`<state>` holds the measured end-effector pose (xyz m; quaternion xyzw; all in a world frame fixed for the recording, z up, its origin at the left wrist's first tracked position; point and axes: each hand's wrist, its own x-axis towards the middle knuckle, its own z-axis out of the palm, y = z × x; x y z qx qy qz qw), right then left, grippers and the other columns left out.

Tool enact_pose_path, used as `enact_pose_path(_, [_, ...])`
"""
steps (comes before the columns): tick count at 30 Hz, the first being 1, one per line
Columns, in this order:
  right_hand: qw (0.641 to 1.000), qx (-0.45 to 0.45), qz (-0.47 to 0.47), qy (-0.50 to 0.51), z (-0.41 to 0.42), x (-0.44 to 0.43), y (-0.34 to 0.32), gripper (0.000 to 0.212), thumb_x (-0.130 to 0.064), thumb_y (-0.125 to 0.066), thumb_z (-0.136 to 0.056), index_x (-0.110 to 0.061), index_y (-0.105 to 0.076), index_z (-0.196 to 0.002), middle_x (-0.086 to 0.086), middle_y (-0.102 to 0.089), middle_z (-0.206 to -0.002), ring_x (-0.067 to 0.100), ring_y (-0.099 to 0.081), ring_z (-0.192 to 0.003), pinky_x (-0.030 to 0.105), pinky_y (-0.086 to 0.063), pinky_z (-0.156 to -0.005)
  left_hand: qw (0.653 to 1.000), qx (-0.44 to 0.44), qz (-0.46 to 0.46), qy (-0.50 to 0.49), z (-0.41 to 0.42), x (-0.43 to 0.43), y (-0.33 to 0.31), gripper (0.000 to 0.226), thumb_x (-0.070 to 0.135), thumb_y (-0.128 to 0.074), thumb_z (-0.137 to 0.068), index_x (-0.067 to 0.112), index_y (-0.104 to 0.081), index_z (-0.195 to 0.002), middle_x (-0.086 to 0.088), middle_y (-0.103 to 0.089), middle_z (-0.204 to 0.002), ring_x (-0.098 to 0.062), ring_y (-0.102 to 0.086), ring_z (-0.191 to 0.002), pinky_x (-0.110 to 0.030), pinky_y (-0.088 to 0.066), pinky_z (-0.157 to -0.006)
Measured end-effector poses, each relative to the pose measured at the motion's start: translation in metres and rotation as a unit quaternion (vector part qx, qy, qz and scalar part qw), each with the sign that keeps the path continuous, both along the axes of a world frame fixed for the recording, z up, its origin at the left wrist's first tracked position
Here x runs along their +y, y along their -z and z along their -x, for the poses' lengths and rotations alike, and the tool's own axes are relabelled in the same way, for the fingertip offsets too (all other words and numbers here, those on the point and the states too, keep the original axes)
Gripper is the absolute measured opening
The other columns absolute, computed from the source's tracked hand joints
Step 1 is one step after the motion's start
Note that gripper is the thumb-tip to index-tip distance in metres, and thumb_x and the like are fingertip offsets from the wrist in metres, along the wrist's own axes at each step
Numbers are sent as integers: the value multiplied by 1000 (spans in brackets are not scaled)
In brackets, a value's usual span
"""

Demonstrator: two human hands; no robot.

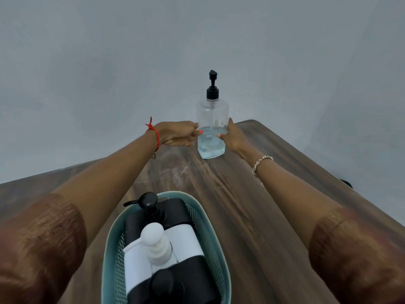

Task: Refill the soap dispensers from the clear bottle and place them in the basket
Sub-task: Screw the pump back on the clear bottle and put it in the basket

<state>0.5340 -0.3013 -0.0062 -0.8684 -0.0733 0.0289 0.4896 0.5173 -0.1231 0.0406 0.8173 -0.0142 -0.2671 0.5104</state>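
Plain grey wall backs a wood-grain counter [252, 205]. Between the hands stands the clear bottle [211, 128], upright, pump on, part full. The left hand [177, 133] and right hand [234, 137] each grip one side, probably to steady it. Well behind the hands, between the forearms, the basket [110, 240] holds black and white dispensers [153, 236].

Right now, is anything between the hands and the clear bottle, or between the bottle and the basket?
No. The left hand and right hand grip the clear bottle from either side. Only bare table lies between it and the basket, which holds three dispensers.
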Motion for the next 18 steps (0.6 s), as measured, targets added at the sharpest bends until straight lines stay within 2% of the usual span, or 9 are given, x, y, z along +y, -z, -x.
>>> enact_pose_path(1, [1000, 10, 11, 4, -9, -2, 10, 70, -19, -56, -88, -2, -19, -145, 14, -41, -144, 30, -42, -131, 44, -39, -108, 1000, 0, 1, 1, 5, 3, -2, 4, 18, -42, -98, 21, -43, -102, 12, -33, -87, -1, -35, -73, -21, -36, -72])
enact_pose_path(2, [1000, 21, 15, 5, -10, -3, 15, 73, -26, -59, -85, -1, -23, -144, 15, -44, -142, 30, -44, -130, 44, -40, -106, 1000, -1, 7, -4, 9, 6, -5, 8, 21, -44, -97, 24, -40, -92, 9, -31, -84, -4, -30, -70, -20, -33, -68])
enact_pose_path(4, [1000, 12, 13, 7, 19, 2, 2, 54, -23, -57, -85, 0, -43, -133, 17, -55, -130, 30, -52, -121, 41, -44, -102, 1000, -3, 15, -15, 22, 13, -11, 21, 25, -44, -98, 27, -35, -79, 9, -32, -80, -4, -31, -69, -19, -34, -68])
enact_pose_path(6, [1000, 9, 17, 14, 61, 8, -17, 34, -14, -51, -91, -2, -54, -123, 15, -60, -122, 27, -56, -113, 33, -45, -94, 999, -10, 23, -34, 45, 18, -20, 21, 30, -42, -98, 27, -36, -78, 8, -34, -80, -4, -34, -71, -18, -37, -71])
enact_pose_path(8, [1000, 6, 9, 14, 90, 9, -22, 34, -17, -50, -93, -4, -54, -124, 12, -59, -124, 26, -55, -115, 31, -42, -94, 998, -25, 34, -50, 71, 29, -24, 14, 34, -41, -98, 23, -47, -104, 2, -49, -103, -7, -49, -95, -23, -42, -86])
enact_pose_path(9, [1000, 3, 1, 7, 103, 11, -22, 34, -22, -51, -93, -9, -55, -124, 9, -59, -125, 24, -54, -117, 32, -43, -98, 996, -30, 50, -74, 84, 36, -24, 35, 35, -41, -98, 16, -42, -128, -3, -49, -127, -13, -48, -118, -29, -40, -99])
enact_pose_path(11, [1000, 0, 14, -2, 134, 13, -21, 30, -36, -54, -89, -21, -62, -114, 2, -64, -121, 21, -58, -113, 38, -45, -100, 990, -43, 73, -109, 112, 47, -20, 59, 35, -42, -97, 5, -22, -144, -10, -32, -150, -20, -32, -138, -36, -33, -109])
enact_pose_path(14, [999, 24, -21, 7, 183, 20, -17, 34, -37, -54, -90, -12, -63, -112, 1, -66, -109, 17, -60, -98, 26, -50, -81, 982, -51, 111, -144, 166, 61, -9, 55, 35, -40, -98, 4, -30, -142, -6, -39, -146, -19, -39, -134, -30, -40, -97])
enact_pose_path(18, [991, 68, -103, 47, 240, 26, -15, 33, -37, -59, -89, -8, -68, -102, 8, -70, -102, 15, -64, -84, 30, -52, -82, 962, -55, 162, -213, 236, 73, 17, 32, 31, -45, -97, 5, -58, -110, -7, -60, -110, -19, -58, -97, -24, -50, -77])
